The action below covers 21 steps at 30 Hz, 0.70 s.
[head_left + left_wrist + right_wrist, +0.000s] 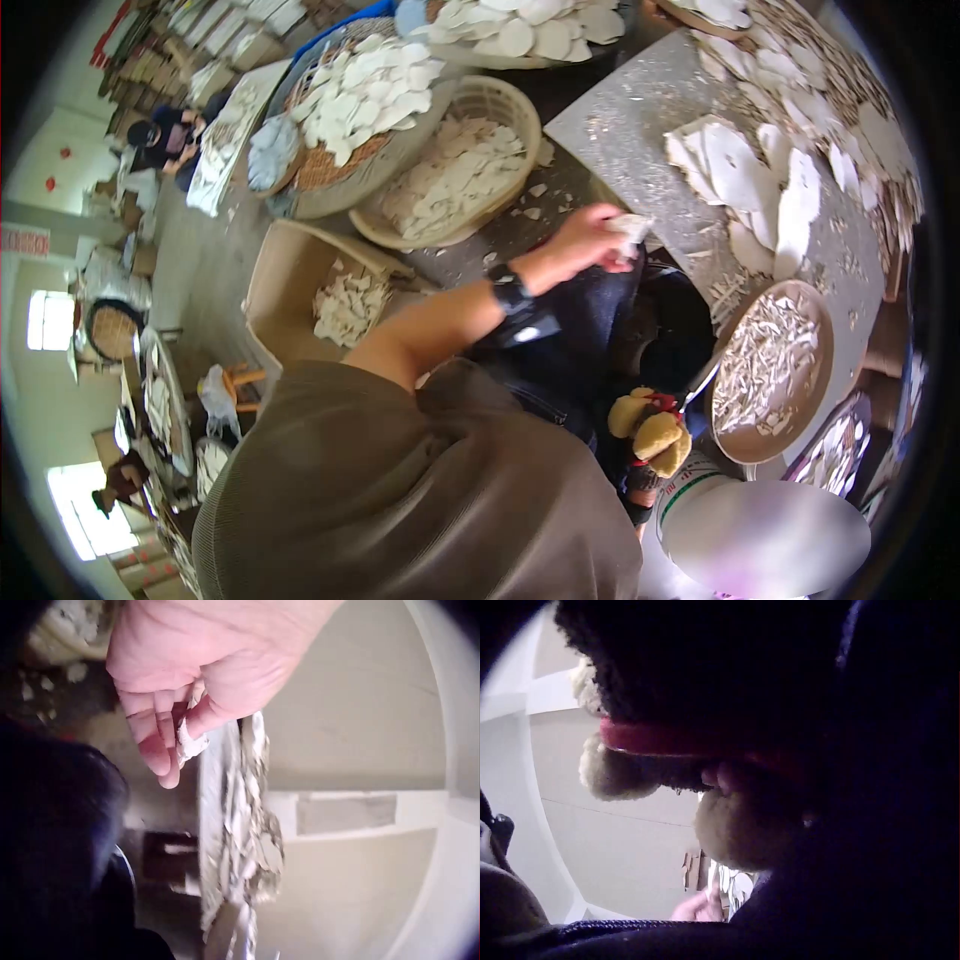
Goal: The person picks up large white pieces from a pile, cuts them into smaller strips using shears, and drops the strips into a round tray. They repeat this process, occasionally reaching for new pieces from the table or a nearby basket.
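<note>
My left hand (585, 243) is over the dark-clothed lap, by the grey board's corner, and pinches a small white flaky piece (190, 744) between thumb and fingers. Its other fingers extend downward in the left wrist view. Low beside the lap, my right hand (652, 440) is wrapped around a red-handled tool (649, 738) with thick yellow padding (619, 769); a thin metal part (703, 382) sticks out toward the shallow bowl. Most of that hand is hidden by padding and shadow. Large white flat slices (728, 170) lie on the grey board (620, 125).
A shallow bowl (722, 435) of thin white strips sits at the board's near edge. Left of the lap stand a round basket (525, 115) and a beige bin (270, 290), both holding white pieces. A white bucket (672, 505) is near my right arm. Another person (170, 135) sits far left.
</note>
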### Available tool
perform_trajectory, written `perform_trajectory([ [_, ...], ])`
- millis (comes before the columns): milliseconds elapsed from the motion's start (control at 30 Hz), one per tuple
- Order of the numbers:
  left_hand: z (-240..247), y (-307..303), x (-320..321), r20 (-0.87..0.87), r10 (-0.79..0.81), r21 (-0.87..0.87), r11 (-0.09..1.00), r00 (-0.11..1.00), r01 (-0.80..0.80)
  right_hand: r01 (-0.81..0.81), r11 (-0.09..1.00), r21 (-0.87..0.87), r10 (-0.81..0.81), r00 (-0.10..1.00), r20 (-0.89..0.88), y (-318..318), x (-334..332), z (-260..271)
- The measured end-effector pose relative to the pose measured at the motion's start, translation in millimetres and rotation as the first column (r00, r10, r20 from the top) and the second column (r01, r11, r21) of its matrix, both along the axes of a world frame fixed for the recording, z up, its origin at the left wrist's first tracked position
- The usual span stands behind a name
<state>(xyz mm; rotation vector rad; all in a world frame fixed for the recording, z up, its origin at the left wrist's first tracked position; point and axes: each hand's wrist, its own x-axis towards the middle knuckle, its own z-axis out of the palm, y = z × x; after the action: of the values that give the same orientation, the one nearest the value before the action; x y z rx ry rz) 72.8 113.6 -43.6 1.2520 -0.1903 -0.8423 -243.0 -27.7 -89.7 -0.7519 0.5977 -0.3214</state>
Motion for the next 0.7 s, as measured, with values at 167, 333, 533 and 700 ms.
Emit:
perform_trajectory([
  [167, -27, 194, 2, -0.041, 0.383, 0.261, 0.896, 0.923, -0.360, -0.028, 0.997, -0.065, 0.026, 0.999, -0.025, 5, -3, 12],
  [333, -106, 393, -23, -0.036, 0.856, 0.123, 0.516, 0.515, -0.848, -0.036, 0.999, -0.034, 0.034, 0.998, -0.043, 11, -8, 19],
  [533, -114, 426, -22, -0.357, 0.884, 0.203, 0.389, 0.302, -0.899, 0.045, 0.999, -0.025, -0.043, 0.995, 0.086, 12, 17, 8],
  [700, -40, 232, 39, 0.145, 0.473, 0.081, 0.870, 0.869, -0.487, 0.001, 0.997, -0.079, 0.001, 1.000, 0.026, 12, 22, 16],
])
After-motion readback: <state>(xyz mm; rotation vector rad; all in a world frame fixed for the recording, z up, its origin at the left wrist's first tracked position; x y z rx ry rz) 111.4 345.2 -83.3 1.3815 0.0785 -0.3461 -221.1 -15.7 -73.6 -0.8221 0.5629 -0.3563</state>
